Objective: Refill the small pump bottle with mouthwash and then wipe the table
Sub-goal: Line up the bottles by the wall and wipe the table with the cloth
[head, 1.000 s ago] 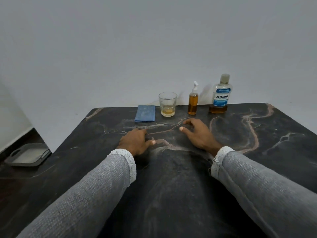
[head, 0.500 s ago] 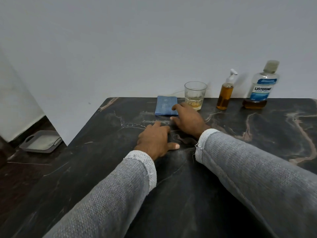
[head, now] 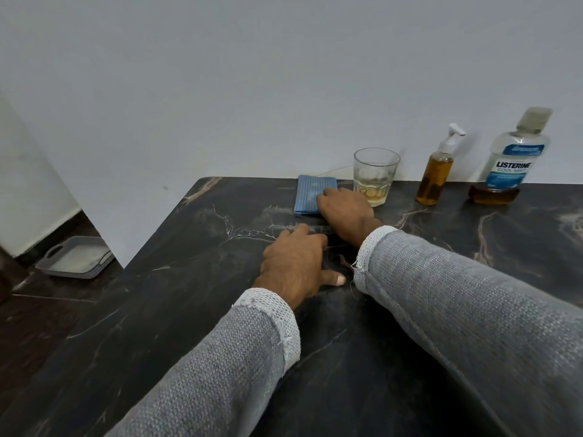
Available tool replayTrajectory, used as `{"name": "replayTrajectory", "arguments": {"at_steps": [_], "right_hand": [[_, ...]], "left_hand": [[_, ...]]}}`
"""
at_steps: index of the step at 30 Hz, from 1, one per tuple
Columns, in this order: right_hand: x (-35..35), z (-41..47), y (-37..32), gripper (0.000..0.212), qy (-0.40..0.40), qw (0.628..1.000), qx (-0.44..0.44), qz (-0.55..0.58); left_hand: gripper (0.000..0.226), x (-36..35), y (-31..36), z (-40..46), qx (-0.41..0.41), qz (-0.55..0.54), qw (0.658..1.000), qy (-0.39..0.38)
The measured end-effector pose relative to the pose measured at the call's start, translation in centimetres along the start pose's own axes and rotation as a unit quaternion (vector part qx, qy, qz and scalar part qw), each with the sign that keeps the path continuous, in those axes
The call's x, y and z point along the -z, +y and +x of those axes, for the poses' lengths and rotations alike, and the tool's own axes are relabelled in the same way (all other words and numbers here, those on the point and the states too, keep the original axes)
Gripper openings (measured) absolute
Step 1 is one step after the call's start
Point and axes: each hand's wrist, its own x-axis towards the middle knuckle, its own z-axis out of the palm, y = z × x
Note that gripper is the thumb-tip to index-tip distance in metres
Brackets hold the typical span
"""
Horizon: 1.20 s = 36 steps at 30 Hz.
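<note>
A folded blue cloth (head: 310,193) lies at the back of the dark marble table (head: 441,253). My right hand (head: 345,212) rests on the cloth's right edge with its fingers on the fabric. My left hand (head: 298,263) lies flat on the table nearer me, fingers relaxed, holding nothing. To the right, along the wall, stand a glass (head: 375,175) with a little amber liquid, the small pump bottle (head: 437,171) nearly full of amber liquid, and the large mouthwash bottle (head: 508,159) with a low amber level.
A white wall runs right behind the table's back edge. On the floor to the left lies a grey tray (head: 74,257) with handles. The table's left edge runs diagonally from the back corner toward me.
My right hand has gone from the table's middle leftward and back onto the blue cloth. My view has turned left, so the bottles now sit further right. My left hand stayed flat.
</note>
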Motion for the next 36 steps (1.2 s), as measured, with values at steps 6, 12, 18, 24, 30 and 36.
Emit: {"name": "replayTrajectory", "arguments": {"at_steps": [6,12,18,24,30,36], "right_hand": [[0.3,0.1,-0.2,0.037,0.007,0.998,0.032,-0.056],[0.4,0.1,0.4,0.037,0.008,0.997,0.046,-0.054],[1.6,-2.0,1.6,0.030,0.053,0.998,0.036,0.024],[4.5,-9.0,4.4,0.024,0.065,0.993,0.023,0.100],[6.7,-18.3,7.1,0.023,0.042,0.989,-0.019,0.141],[6.8,-26.3,9.0,0.020,0.065,0.981,-0.060,0.175]], "left_hand": [[0.071,0.2,0.3,0.0,0.005,0.003,1.000,-0.015],[0.071,0.4,0.6,0.1,0.008,0.008,1.000,-0.024],[0.069,0.2,0.8,0.0,0.006,-0.010,1.000,-0.014],[0.063,0.8,1.9,-1.1,0.018,0.001,1.000,-0.024],[0.039,0.0,3.6,-4.6,0.031,-0.034,0.999,0.012],[0.044,-1.2,6.6,-8.1,-0.042,-0.069,0.996,0.021]]}}
